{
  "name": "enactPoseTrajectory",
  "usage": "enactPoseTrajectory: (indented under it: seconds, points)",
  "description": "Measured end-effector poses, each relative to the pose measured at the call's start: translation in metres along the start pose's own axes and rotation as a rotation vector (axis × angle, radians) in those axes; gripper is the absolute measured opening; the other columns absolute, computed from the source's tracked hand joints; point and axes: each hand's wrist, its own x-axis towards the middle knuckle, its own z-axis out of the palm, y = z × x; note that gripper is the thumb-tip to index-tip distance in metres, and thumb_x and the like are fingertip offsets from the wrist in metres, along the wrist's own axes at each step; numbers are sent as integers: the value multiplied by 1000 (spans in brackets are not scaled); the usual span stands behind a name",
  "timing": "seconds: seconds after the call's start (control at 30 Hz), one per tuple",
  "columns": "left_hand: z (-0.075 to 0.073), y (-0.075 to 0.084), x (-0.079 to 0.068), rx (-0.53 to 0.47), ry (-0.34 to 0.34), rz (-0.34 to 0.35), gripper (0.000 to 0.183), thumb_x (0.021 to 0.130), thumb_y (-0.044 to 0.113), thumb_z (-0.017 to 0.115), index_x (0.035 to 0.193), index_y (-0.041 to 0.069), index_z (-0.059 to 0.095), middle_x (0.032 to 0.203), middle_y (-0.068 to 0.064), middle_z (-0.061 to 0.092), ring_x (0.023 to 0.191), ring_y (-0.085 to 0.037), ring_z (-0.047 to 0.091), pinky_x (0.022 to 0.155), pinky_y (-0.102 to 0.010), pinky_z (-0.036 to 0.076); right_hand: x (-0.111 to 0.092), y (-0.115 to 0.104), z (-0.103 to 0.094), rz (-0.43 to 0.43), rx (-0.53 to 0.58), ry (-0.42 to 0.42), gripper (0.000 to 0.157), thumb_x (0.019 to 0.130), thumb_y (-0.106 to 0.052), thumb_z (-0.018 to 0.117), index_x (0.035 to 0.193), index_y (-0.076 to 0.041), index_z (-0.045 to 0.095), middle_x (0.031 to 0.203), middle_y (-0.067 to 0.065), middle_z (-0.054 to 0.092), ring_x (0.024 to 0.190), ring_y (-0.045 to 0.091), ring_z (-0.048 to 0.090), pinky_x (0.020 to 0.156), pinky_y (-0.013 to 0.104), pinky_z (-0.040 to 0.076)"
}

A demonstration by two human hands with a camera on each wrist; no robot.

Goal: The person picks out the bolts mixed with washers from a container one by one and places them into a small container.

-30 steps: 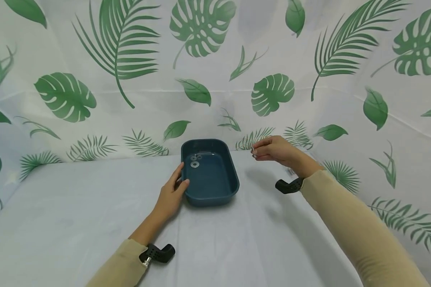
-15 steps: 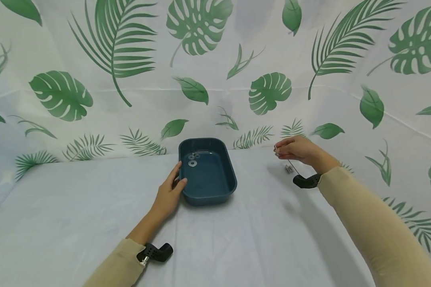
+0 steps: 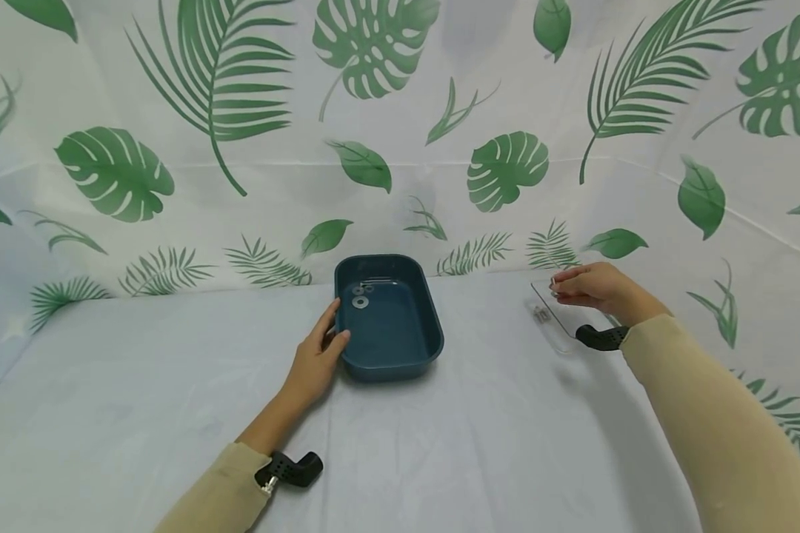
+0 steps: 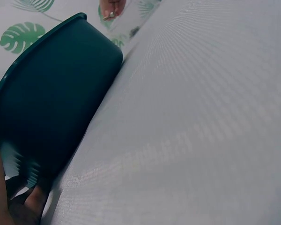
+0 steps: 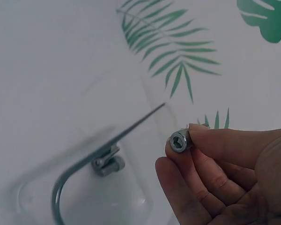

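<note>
My left hand (image 3: 315, 366) holds the left side of a dark blue plastic bin (image 3: 390, 368), its thumb at the rim and fingers along the outer wall. Inside, near the far left corner, lie a larger washer (image 3: 360, 302) and smaller rings. Raised at the right, my right hand (image 3: 596, 287) pinches a metal socket head screw (image 5: 179, 141) between thumb and fingertips, hex recess facing the wrist camera. Under this hand is a clear tray (image 3: 563, 349) with a thin dark-looking rim; small metal hardware (image 5: 107, 161) lies in it. The hand hides part of the tray.
A white cloth (image 3: 453, 451) covers the table. Behind it and to the right hangs a white curtain (image 3: 420, 170) printed with green leaves. Black wrist camera mounts (image 3: 296, 470) stick out from both sleeves.
My right hand has moved right, away from the blue bin to over the clear tray, with the screw still between its fingers. The left hand stays on the bin.
</note>
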Motion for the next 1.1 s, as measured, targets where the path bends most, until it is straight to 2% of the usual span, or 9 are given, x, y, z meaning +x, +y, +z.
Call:
enactPoseTrajectory:
  seconds: [0.17,0.27,0.47,0.57,0.67,0.9,1.1]
  points:
    - [1,1,0,-6,3,0,62,106,36,51,162,25,26,161,-18,40,142,-34,49,115,-52,42,1,13,-5,39,-46,3,49,98,-12,67,139,6,49,91,-10,72,87,8,71,93,30,59]
    - [0,1,0,-10,1,1,62,106,36,51,162,26,26,161,-17,39,143,-34,49,115,-52,42,2,20,-6,44,-58,-6,49,98,-11,66,139,8,48,91,-9,73,89,9,71,92,30,59]
    - [-1,1,-1,-4,8,-7,61,106,37,50,162,27,27,161,-16,40,142,-34,50,115,-52,42,6,27,-4,29,-11,-45,27,98,-10,66,122,1,62,91,-9,72,87,8,70,90,29,60]
    - [-1,0,0,2,4,-6,61,106,37,50,162,27,26,161,-17,39,143,-34,49,116,-52,41,8,30,-3,34,-8,-61,22,98,-8,64,119,0,62,89,-9,71,86,6,69,88,27,60]
    - [0,1,0,9,-1,-11,61,107,37,49,162,29,25,163,-16,37,144,-34,47,117,-51,40,9,33,-1,52,-20,-40,26,98,-7,64,122,3,60,87,-9,70,83,6,68,85,26,61]
    - [0,2,0,25,-3,-22,61,107,36,49,162,28,24,164,-16,35,145,-34,45,118,-51,39,15,40,4,89,-104,18,48,98,-9,63,140,10,48,90,-7,64,84,8,63,84,27,60]
    - [-1,3,-1,34,7,-22,60,107,36,49,162,29,25,163,-16,36,144,-33,47,118,-51,39,18,39,10,72,-163,9,47,99,-9,61,139,12,49,88,-9,64,83,9,61,80,26,59]
